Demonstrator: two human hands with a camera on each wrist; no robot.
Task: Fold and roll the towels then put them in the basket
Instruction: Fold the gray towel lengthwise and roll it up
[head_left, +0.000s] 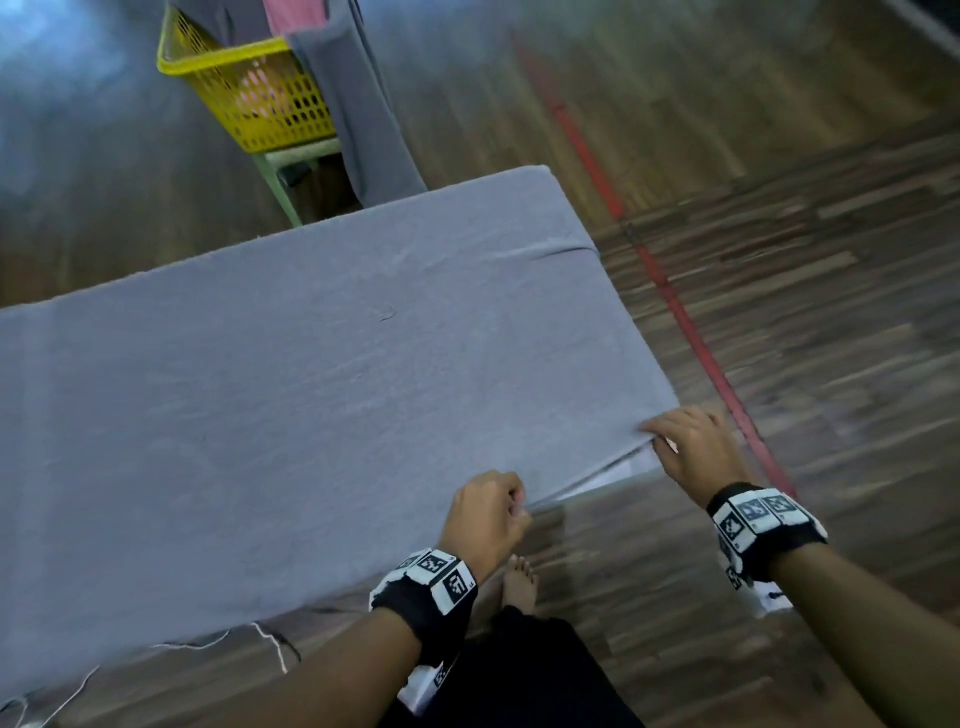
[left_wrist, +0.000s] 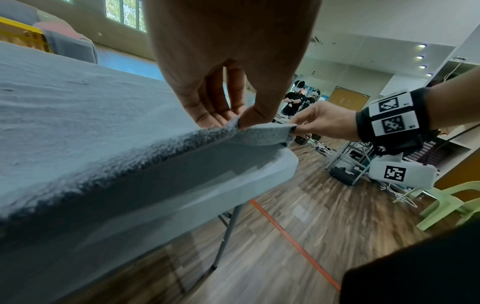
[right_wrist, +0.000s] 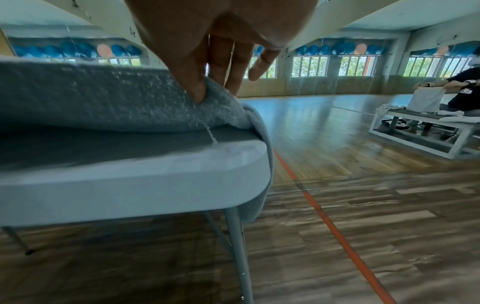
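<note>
So my left hand (head_left: 488, 512) and right hand (head_left: 693, 444) both pinch the near edge of the grey towel (head_left: 322, 364), low and right in the head view, because lifting that edge off the table (right_wrist: 130, 174) lets me fold it across. Spread flat, it should crease evenly. At the upper left waits the yellow basket (head_left: 249, 93).
</note>
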